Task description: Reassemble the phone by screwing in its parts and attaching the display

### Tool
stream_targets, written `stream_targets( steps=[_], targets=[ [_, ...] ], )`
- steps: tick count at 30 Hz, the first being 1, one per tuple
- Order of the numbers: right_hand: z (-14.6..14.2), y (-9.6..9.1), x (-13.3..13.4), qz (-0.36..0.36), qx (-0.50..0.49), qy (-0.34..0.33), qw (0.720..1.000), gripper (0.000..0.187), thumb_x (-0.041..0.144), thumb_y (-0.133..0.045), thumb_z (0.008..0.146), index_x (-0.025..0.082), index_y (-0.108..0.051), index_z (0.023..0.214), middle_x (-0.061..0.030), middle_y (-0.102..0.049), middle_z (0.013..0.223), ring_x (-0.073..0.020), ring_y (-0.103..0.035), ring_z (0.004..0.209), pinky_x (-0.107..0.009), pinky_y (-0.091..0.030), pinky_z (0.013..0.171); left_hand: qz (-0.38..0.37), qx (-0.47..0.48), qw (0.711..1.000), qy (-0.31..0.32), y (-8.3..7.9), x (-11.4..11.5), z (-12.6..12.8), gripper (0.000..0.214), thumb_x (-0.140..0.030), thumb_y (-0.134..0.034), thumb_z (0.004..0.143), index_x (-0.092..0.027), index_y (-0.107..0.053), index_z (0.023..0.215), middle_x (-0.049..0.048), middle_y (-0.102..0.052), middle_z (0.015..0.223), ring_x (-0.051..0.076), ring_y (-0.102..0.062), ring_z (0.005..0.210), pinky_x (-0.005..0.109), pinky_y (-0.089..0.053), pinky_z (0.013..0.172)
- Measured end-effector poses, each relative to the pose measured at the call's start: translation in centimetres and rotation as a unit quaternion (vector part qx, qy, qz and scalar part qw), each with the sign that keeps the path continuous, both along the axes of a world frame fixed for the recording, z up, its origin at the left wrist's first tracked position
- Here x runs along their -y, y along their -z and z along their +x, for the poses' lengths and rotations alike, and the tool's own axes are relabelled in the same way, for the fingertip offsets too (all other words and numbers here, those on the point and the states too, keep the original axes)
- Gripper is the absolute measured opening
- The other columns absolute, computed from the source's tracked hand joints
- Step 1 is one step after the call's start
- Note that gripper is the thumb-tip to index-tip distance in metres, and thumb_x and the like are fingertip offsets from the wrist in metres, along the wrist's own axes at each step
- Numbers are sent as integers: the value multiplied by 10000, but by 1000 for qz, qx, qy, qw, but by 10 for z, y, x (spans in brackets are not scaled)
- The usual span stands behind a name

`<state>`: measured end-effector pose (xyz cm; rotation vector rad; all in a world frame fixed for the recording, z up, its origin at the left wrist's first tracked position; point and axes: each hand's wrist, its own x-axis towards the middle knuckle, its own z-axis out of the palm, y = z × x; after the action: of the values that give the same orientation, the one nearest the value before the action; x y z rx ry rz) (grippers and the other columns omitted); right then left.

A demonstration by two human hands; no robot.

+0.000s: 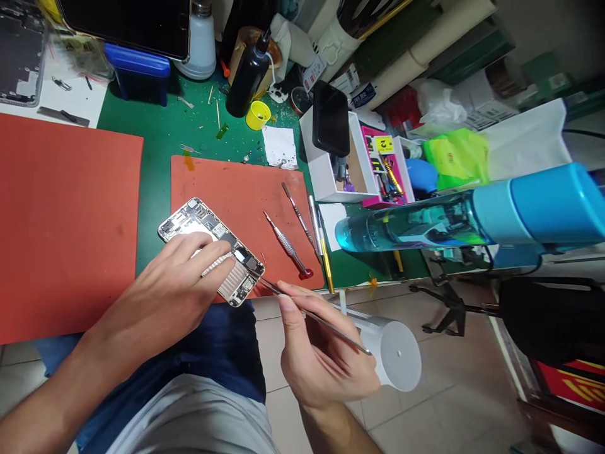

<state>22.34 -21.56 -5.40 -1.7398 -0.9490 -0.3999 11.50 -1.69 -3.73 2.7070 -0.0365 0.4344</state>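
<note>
1. Pale shirt [198, 416] and jeans [212, 347] fill the space on the near side of the phone.
2. Right hand [326, 347], to the right of the phone and nearer the body: thumb and forefinger are clamped on a thin metal tool [326, 323], which slants toward the phone, its tip at the phone's right-hand part.
3. Left hand [184, 277] lies over the middle of the phone, fingers bent and close together; whether they grip anything cannot be told, as the hand hides what is beneath.
4. Phone [231, 284], opened with its inner parts showing, is on a red mat [241, 189], its near corner at the mat's near edge.
5. Right of the phone, on the same mat, lie a screwdriver [286, 246] with a red end and a slim dark tool [300, 214]; just past them are two pens [326, 255].
6. Farther right of the phone are a blue bottle [416, 221], a white box [321, 167] bearing a black handset [331, 118], and a pink tray [371, 202].
7. Beyond the phone stand a yellow cup [258, 116] and a black bottle [246, 75].
8. Left of the phone lies another mat [66, 227].
</note>
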Motion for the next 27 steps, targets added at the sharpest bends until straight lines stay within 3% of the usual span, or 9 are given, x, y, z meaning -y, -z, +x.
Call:
stream_targets(
  steps=[15,27],
  targets=[
    [0,-2,5,-10,6,8,1000,419,-72,-808,841,184,-777,1171,-53,-861,1007,-253,-858,879,-427,-747,786,4,-35,999,-1,-4,-1,-1,464,57,-499,912,-186,-662,1272,124,-720,1262,314,-606,1120,467,-517,911],
    [0,-6,9,-31,38,3,999,459,-92,-804,831,182,-768,1196,-58,-863,1009,-251,-859,860,-407,-763,756,-11,-37,999,-10,-1,-1,-2,470,31,-510,982,-220,-596,1371,110,-705,1326,304,-617,1184,484,-516,977]
  ],
)
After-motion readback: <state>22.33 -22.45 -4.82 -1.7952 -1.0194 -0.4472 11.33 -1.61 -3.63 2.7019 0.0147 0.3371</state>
